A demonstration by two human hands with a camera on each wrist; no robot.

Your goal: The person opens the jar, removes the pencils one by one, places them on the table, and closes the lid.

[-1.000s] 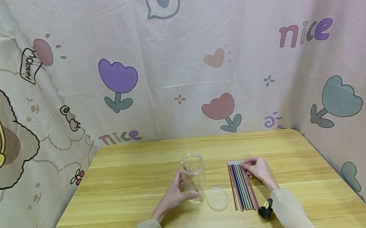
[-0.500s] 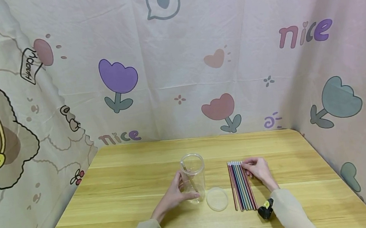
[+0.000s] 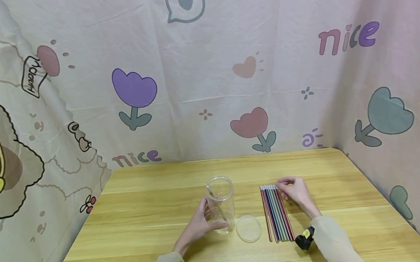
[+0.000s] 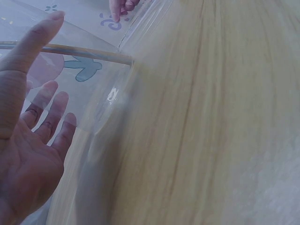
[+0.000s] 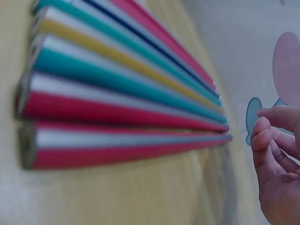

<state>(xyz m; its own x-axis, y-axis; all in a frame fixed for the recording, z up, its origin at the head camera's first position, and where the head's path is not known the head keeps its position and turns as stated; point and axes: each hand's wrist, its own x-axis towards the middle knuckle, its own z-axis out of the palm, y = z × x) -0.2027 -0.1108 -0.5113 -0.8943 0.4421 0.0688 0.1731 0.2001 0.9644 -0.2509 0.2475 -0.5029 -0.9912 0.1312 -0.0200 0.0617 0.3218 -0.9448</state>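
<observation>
A tall clear jar (image 3: 227, 210) stands on the table, gripped low on its side by my left hand (image 3: 200, 223). One pencil (image 3: 216, 203) leans inside the jar; in the left wrist view this pencil (image 4: 93, 52) passes behind my thumb. To the right, several striped pencils (image 3: 277, 214) lie side by side in a row. My right hand (image 3: 295, 190) is by their far ends, at the row's right side. Seen from the right wrist, the right hand (image 5: 279, 154) has bent fingers close to the thumb, holds nothing and is a little apart from the pencil ends.
Between the jar and the pencil row, a round clear lid (image 3: 249, 229) lies flat on the wooden table (image 3: 145, 207). A printed cloth (image 3: 188, 73) hangs behind the table and along both sides.
My right hand has lifted slightly off the rightmost pencil's far end. That pencil has shifted slightly left toward the others. The left hand and jar stay in place.
</observation>
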